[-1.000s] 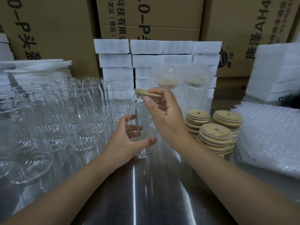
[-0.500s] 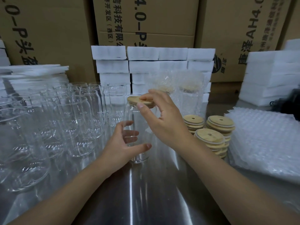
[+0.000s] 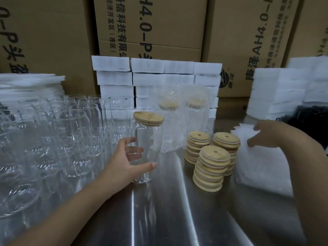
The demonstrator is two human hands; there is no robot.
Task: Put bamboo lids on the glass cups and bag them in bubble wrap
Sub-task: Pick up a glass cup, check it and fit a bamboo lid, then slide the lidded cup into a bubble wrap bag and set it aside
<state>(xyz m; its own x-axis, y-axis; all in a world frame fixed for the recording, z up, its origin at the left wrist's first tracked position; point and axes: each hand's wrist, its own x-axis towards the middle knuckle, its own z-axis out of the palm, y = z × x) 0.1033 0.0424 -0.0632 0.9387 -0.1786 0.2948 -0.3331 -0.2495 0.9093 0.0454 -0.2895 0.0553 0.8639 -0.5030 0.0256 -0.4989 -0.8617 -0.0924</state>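
One lidded glass cup (image 3: 147, 148) stood centre-frame on the bench (image 3: 159, 210), gripped by the left hand (image 3: 124, 162); whether the right hand (image 3: 266, 134), at right, pinched the bubble-wrap bags (image 3: 257, 166) could not be told. A loosely seated bamboo lid (image 3: 148, 118) could be dislodged during bagging.

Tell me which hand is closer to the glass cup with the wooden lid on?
Left. The left hand wraps around the lidded cup, touching its lower side. The right hand is away to the right, beyond the lid stacks, at the bubble wrap bags.
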